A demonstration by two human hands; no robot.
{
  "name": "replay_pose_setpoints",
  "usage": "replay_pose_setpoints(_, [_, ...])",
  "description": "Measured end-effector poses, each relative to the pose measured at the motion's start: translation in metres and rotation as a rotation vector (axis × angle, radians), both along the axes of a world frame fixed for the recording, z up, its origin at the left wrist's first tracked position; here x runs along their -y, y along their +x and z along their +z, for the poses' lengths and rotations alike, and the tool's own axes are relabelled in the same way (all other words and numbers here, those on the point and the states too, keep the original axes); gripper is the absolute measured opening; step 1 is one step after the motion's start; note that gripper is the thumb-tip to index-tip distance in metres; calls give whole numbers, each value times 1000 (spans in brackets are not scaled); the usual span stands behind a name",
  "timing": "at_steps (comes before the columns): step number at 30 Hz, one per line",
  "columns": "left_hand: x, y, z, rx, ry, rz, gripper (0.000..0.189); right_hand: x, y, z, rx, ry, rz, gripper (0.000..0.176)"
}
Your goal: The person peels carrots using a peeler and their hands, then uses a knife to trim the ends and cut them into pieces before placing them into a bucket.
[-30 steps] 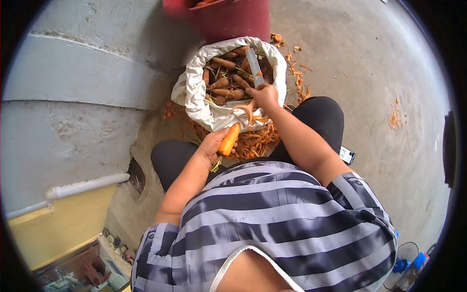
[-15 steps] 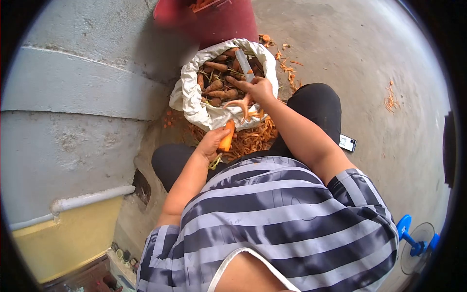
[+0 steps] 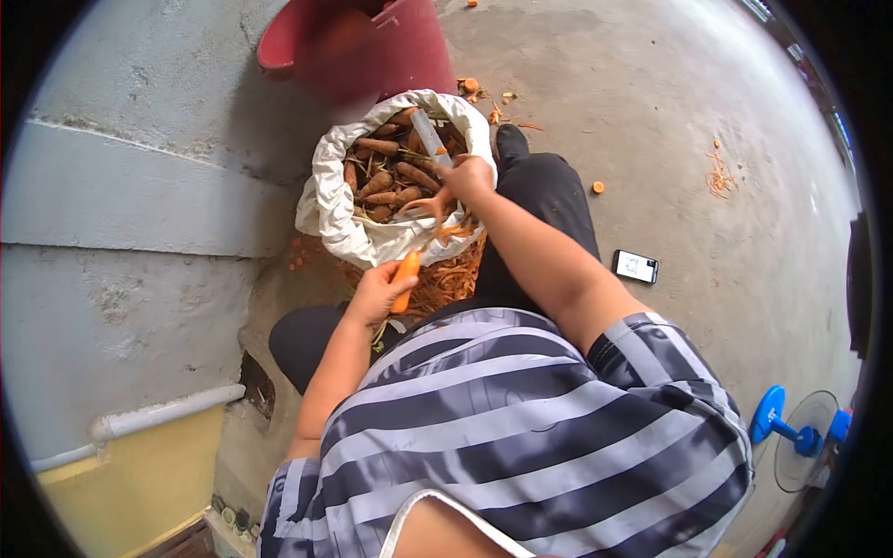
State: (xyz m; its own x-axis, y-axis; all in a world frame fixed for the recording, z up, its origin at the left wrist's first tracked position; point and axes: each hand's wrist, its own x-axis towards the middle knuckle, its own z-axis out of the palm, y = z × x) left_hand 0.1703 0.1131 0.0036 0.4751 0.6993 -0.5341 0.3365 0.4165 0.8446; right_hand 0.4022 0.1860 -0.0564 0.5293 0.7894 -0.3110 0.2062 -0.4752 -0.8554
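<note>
On a concrete floor [image 3: 642,372], seated low with dark-trousered legs spread about a heap of orange peelings [image 3: 446,286], close up to a white sack [image 3: 344,237]. Gripping a bright orange carrot [image 3: 406,279] in the curled fingers of the left hand [image 3: 372,299], just by the sack's near edge, tilted up and away from the body, perhaps to leave the upper length exposed. Clasping a forked tool [image 3: 433,206], seemingly a peeler, in the closed fingers of the right hand [image 3: 470,179], inside the sack's right edge, aimed back toward the near edge and the carrot. Also visible just beside those fingers, a pale flat strip [image 3: 430,135], impossible to tell as gripped or merely lying there. Inside the sack, loosely piled, brownish unpeeled carrots [image 3: 377,184], under a rim rolled outward, likely for easy reach. Just beyond the sack's far edge, a red bucket [image 3: 409,56], probably set near for convenience, too blurred inside to read. Out on the floor to the right of the right leg, a lit phone [image 3: 636,266], face up, apparently kept clear of the peelings, near a lone carrot slice [image 3: 598,187].
</note>
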Motion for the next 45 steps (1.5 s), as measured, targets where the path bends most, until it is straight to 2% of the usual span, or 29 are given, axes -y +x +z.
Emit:
replay_pose_setpoints(2, [-1, -4, 0, 23, -107, 96, 37, -6, -18, -16, -160, 34, 24, 34])
replay_pose_setpoints(5, [1, -14, 1, 5, -49, 105, 35, 2, -41, -22, -403, 106, 46, 31])
replay_pose_setpoints(6, [1, -17, 0, -13, -55, 140, 32, 16, -40, 13, -398, 120, 63, 30])
replay_pose_setpoints(7, [0, -19, -2, 10, -68, 187, 31, 2, -49, -17, -335, 124, 70, 28])
replay_pose_setpoints(9, [0, -28, -5, 50, -93, 301, 31, 10, -50, 3, -450, 133, 114, 25])
replay_pose_setpoints(12, [-2, -36, 0, 134, -189, 357, 30, -5, -57, -14, -663, 204, 23, 22])
replay_pose_setpoints(13, [-5, -38, 2, 145, -207, 342, 29, -2, -57, -2, -715, 259, -17, 22])
replay_pose_setpoints(15, [-10, -42, 1, 139, -204, 304, 29, -20, -56, -31, -452, 72, 42, 24])
replay_pose_setpoints(17, [-13, -44, -7, 144, -158, 254, 26, -12, -66, -2, -500, 115, 139, 27])
replay_pose_setpoints(21, [-13, -49, -22, 190, -137, 214, 32, -11, -84, 0, 77, 220, 264, 37])
replay_pose_setpoints(22, [-11, -48, -14, 187, -172, 206, 33, -23, -78, -18, -50, 124, 130, 41])
replay_pose_setpoints(23, [-11, -49, -10, 183, -205, 200, 34, -35, -66, -35, 5, 17, 82, 40])
replay_pose_setpoints(25, [-15, -56, -13, 178, -191, 202, 38, -44, -56, -29, -133, 13, 32, 39])
replay_pose_setpoints(28, [-22, -63, -23, 135, -161, 200, 37, -37, -90, -3, 4, 139, 230, 39])
replay_pose_setpoints(29, [-25, -66, -25, 124, -166, 182, 37, -32, -101, -4, 52, 253, 301, 39])
replay_pose_setpoints(31, [-29, -69, -25, 144, -196, 183, 36, -37, -104, -9, 68, 149, 287, 41])
replay_pose_setpoints(33, [-28, -72, -21, 205, -239, 217, 35, -47, -92, -20, 5, -9, 139, 39])
replay_pose_setpoints(35, [-29, -76, -26, 246, -248, 269, 34, -48, -86, -5, 45, 40, 83, 38])
replay_pose_setpoints(37, [-29, -75, -25, 303, -290, 351, 33, -46, -95, -10, -113, 106, 157, 37])
replay_pose_setpoints(39, [-30, -78, -35, 311, -331, 308, 33, -34, -110, -9, -5, 218, 271, 36])
replay_pose_setpoints(40, [-28, -79, -33, 333, -350, 289, 33, -34, -110, -19, 60, 196, 296, 37])
replay_pose_setpoints(43, [-31, -78, -29, 356, -370, 307, 34, -50, -86, -26, 136, 68, 54, 37])
replay_pose_setpoints(44, [-32, -79, -26, 364, -386, 326, 34, -52, -79, -25, -36, 6, 34, 37])
replay_pose_setpoints(45, [-33, -79, -25, 372, -407, 347, 34, -52, -81, -24, -29, 57, 78, 36])
